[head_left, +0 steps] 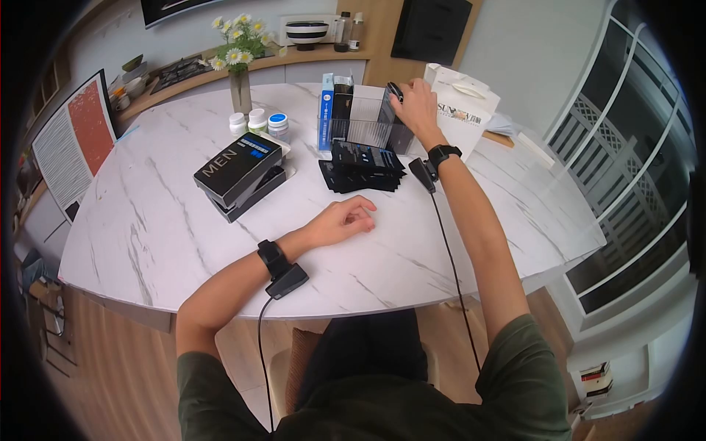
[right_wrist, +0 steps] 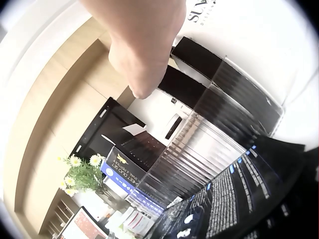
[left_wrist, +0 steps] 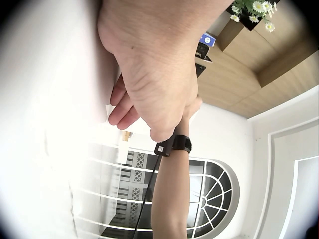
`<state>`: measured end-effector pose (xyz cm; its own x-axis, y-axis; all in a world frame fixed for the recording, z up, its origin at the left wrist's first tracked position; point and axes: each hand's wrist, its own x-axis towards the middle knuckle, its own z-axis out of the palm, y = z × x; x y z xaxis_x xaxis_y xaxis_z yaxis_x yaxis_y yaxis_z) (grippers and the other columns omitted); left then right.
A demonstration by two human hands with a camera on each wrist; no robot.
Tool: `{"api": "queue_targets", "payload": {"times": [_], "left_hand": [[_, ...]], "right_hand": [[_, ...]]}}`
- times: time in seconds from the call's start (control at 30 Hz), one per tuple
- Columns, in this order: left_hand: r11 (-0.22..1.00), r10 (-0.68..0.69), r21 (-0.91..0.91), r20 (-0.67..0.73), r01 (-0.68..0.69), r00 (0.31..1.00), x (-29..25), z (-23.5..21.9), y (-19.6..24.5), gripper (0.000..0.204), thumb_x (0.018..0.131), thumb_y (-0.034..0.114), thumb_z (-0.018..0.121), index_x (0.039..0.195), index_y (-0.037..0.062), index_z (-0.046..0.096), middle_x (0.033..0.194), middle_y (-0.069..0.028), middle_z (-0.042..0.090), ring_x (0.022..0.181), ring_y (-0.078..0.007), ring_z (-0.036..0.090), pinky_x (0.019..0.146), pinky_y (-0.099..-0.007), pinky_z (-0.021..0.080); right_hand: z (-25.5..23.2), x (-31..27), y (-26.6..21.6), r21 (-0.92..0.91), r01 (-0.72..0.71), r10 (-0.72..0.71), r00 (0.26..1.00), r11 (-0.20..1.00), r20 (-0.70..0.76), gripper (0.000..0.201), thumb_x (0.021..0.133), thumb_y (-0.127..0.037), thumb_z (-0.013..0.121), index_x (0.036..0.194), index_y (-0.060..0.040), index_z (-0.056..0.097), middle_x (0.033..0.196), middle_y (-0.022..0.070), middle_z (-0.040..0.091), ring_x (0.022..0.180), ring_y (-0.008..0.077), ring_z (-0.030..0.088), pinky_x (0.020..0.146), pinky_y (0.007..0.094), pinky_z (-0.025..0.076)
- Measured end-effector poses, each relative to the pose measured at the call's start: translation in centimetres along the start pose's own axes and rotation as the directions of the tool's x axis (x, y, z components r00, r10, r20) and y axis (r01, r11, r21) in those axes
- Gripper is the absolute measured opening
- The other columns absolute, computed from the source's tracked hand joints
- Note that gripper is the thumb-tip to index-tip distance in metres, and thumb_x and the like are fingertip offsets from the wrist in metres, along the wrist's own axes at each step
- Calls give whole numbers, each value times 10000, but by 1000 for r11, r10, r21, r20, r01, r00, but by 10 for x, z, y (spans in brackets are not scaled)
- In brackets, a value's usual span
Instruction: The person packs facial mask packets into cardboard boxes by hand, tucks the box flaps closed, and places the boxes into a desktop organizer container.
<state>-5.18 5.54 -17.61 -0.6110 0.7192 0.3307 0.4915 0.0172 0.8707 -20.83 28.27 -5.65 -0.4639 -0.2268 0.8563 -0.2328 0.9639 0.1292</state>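
Note:
My right hand (head_left: 417, 108) is at the right end of a clear ribbed organizer (head_left: 365, 131), gripping the top of a slim black box (head_left: 390, 103). Two black boxes (right_wrist: 197, 57) stand side by side at that end in the right wrist view; the hand hides part of their tops. My left hand (head_left: 340, 222) rests on the table with fingers loosely curled, holding nothing. Just in front of the organizer lies a fanned pile of black packets (head_left: 360, 167). A blue box (head_left: 325, 114) and a black box (head_left: 342, 109) stand in its left part.
Black MEN boxes (head_left: 239, 169) lie stacked left of the packets. Small white bottles (head_left: 257, 121) and a vase of daisies (head_left: 240, 88) stand behind them. A white paper bag (head_left: 460, 110) is right of the organizer. Cables (head_left: 450, 257) trail from both wrist cameras.

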Motion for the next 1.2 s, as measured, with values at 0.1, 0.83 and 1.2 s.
{"api": "queue_targets", "payload": {"times": [0.1, 0.83, 1.2], "left_hand": [[1000, 9, -23, -2, -9, 1000, 1, 0, -2, 233, 893, 142, 547, 1089, 30, 491, 850, -83, 655, 796, -143, 636, 750, -273, 481], [1000, -27, -2, 3, 27, 1000, 0, 2, 0, 229, 873, 130, 556, 1069, 22, 505, 834, -75, 652, 774, -136, 626, 737, -263, 480], [1000, 17, -26, 8, -17, 1000, 0, 0, -1, 219, 861, 111, 544, 1054, 13, 508, 836, -77, 651, 772, -140, 625, 737, -263, 477]], "right_hand": [[0, -1, -2, -14, 36, -36, 999, 999, 0, 356, 762, -305, 630, 1005, -46, 646, 1005, 102, 555, 971, 264, 510, 802, 422, 390], [18, 14, 1, 39, -123, 86, 855, 992, 511, 589, 778, -200, 514, 1325, -47, 358, 1210, 262, 518, 1173, 371, 468, 1010, 541, 293], [13, 22, 6, 135, -178, 126, 937, 975, 325, 481, 798, -198, 530, 1241, -37, 436, 1010, 231, 622, 963, 400, 576, 853, 458, 442]]}}
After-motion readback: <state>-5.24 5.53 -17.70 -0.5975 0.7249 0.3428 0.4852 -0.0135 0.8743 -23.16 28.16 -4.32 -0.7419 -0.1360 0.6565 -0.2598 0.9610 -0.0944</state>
